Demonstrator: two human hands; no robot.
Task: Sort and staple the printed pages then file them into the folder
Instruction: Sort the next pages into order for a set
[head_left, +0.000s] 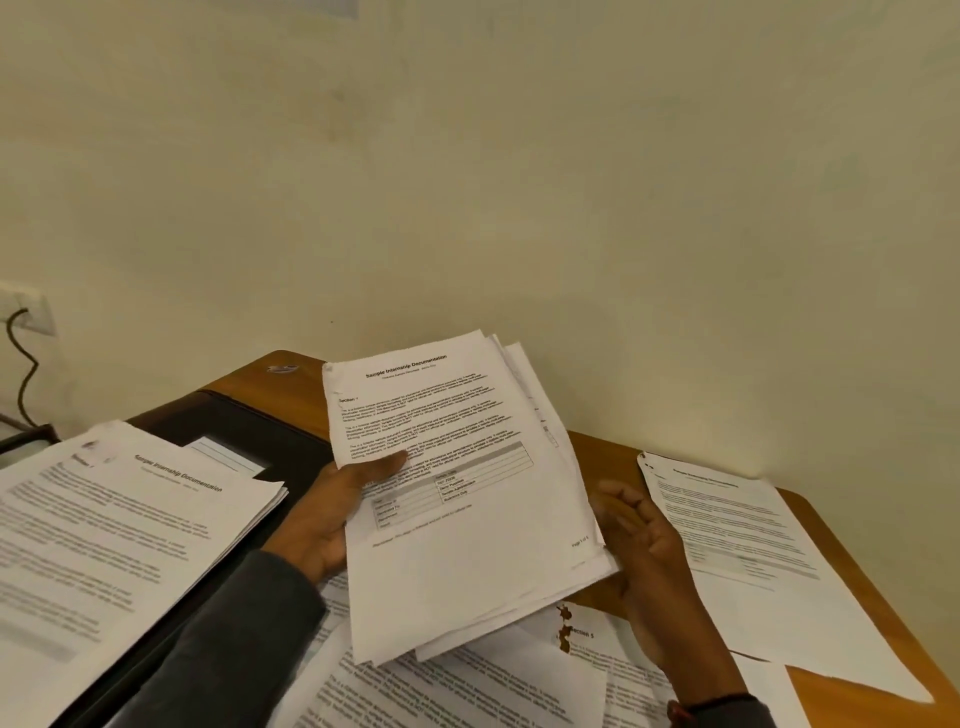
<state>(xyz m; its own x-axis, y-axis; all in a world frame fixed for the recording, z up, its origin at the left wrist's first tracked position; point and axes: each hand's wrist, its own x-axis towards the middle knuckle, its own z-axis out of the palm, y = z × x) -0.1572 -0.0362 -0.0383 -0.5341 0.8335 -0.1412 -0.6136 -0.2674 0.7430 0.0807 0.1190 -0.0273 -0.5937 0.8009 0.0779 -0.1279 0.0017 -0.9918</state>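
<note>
Left hand (332, 514): grips a sheaf of white printed pages (467, 499) off the table. The thumb lies across the top sheet; the fingers beneath are hidden.
Right hand (644, 540): holding nothing, fingers loosely spread, palm turned to the sheaf's right edge. Whether it touches the paper I cannot tell.
Sheaf: its sheets fan out at the far corner and along the near edge, so it is not squared.
Step in hand: I take it to be gathering one set.
Doing it well: let the right palm nudge the fanned edges flush while the left thumb loosens slightly, then clamp again. Keep the title sheet on top and check the page order before stapling.
Readable on the sheaf: "Sample Internship Documentation", "Section 1"; the footer seems to say "Page 1 of 5".
Left of the left hand: a dark flat folder (249, 431) bearing a second white paper pile (119, 519) with the same heading.
Right of the right hand: a printed sheet (737, 535) on the brown wooden table (602, 452).
Below both hands: loose printed pages (467, 686), one brown-stained and reading "ection 5".
Stapler: none in sight.
</note>
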